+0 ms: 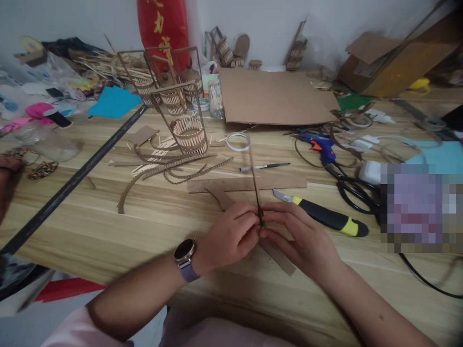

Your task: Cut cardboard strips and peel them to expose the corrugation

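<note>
Both my hands meet at the front middle of the table, around the lower end of a thin brown cardboard strip [256, 188]. My left hand [231, 233], with a watch on its wrist, pinches the strip from the left. From the right, the fingertips of my right hand [298, 236] close on the same end. The strip stands up and leans slightly, its top blurred; my fingers hide its lowest part. Under my hands lies a flat cardboard piece [278, 258]. A longer flat cardboard strip [249, 184] is just beyond, and a utility knife [325, 214] rests beside my right hand.
Small stick buckets with tall handles, one nearest [190, 135], stand at back left. Notched cardboard strips [162, 168], a pen [265, 167], a tape ring [238, 141], a blue glue gun [320, 144], scissors [358, 195] and a cardboard sheet [278, 96] lie around. Another person's hand [10, 164] shows at far left.
</note>
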`<state>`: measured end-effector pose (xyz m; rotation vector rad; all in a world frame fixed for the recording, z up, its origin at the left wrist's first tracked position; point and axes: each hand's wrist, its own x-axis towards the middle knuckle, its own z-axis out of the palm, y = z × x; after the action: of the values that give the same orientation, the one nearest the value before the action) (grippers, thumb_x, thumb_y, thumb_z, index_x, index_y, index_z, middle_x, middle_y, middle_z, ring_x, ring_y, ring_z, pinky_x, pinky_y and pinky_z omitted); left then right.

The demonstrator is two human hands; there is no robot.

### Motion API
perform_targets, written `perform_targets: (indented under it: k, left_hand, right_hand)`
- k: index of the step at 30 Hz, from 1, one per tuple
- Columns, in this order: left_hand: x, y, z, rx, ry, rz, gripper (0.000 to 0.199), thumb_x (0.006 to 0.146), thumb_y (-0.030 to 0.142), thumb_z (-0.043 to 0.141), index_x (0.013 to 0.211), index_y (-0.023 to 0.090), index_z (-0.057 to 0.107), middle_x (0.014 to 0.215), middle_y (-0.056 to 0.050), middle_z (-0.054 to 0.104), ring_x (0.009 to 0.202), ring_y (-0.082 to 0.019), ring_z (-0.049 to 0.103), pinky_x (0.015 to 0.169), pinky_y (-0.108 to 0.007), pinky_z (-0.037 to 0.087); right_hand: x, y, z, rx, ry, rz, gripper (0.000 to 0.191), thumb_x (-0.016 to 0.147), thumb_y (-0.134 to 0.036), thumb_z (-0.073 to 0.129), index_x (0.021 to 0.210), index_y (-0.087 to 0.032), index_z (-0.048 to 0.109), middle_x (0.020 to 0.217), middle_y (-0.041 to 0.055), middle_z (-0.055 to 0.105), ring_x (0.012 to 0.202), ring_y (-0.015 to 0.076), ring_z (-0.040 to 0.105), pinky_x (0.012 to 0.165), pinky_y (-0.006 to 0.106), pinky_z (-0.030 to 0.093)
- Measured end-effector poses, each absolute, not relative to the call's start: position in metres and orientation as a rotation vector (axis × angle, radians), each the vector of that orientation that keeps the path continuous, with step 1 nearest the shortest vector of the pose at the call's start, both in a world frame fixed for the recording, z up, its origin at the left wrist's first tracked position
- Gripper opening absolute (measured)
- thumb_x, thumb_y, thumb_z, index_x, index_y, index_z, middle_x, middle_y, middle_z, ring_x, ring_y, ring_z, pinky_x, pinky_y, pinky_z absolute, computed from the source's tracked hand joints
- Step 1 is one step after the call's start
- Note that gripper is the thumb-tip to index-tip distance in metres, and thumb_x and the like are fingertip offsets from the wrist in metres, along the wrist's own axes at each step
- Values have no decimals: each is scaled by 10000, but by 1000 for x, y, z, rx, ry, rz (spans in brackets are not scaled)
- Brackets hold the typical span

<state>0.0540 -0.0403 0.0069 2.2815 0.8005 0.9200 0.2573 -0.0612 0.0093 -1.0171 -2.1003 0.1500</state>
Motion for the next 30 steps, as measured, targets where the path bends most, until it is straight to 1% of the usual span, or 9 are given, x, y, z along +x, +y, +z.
perform_targets:
  k: [6, 12, 19, 22, 26, 30]
  left_hand:
    - [54, -40, 6, 2267, 817, 899, 185, 989, 170, 462, 822, 203, 535, 961, -80, 629, 942, -200, 601, 842, -323, 524]
    - [54, -41, 8, 2272, 793, 905, 184, 962, 163, 463, 791, 201, 521, 894, -67, 612, 887, -193, 585, 804, -310, 509]
    - [52, -40, 12, 2257, 775, 854, 201, 961, 192, 449, 779, 203, 533, 881, -71, 626, 863, -190, 587, 794, -309, 515]
    - [51, -40, 14, 2259, 746, 863, 191, 953, 191, 449, 784, 203, 538, 870, -71, 629, 850, -187, 586, 789, -305, 516]
    - [51, -40, 15, 2252, 686, 909, 186, 949, 184, 437, 790, 207, 530, 893, -80, 651, 861, -185, 601, 782, -298, 517]
    - [49, -39, 16, 2208, 673, 882, 185, 947, 219, 435, 787, 219, 527, 883, -76, 659, 859, -187, 609, 778, -306, 523]
  right_hand:
    - [257, -61, 16, -991, -2115, 188, 119, 958, -206, 625, 1019, -258, 714, 1047, 67, 800, 946, 221, 759, 864, 406, 606]
    - [256, -61, 15, -1014, -2109, 206, 102, 961, -186, 591, 971, -252, 668, 1006, 67, 799, 913, 213, 756, 838, 397, 601]
    - [260, -61, 21, -1092, -2083, 466, 103, 950, -213, 592, 943, -262, 682, 1001, 63, 793, 927, 217, 754, 802, 367, 610]
    - [261, -61, 25, -1138, -2069, 548, 100, 951, -239, 590, 924, -269, 682, 994, 67, 794, 894, 219, 755, 777, 362, 612]
    - [264, -59, 28, -1162, -2014, 625, 93, 941, -240, 594, 912, -269, 678, 943, 44, 797, 845, 194, 758, 760, 330, 608]
    - [267, -57, 30, -1150, -1967, 737, 89, 930, -266, 617, 855, -263, 667, 909, 32, 798, 816, 185, 759, 738, 308, 601]
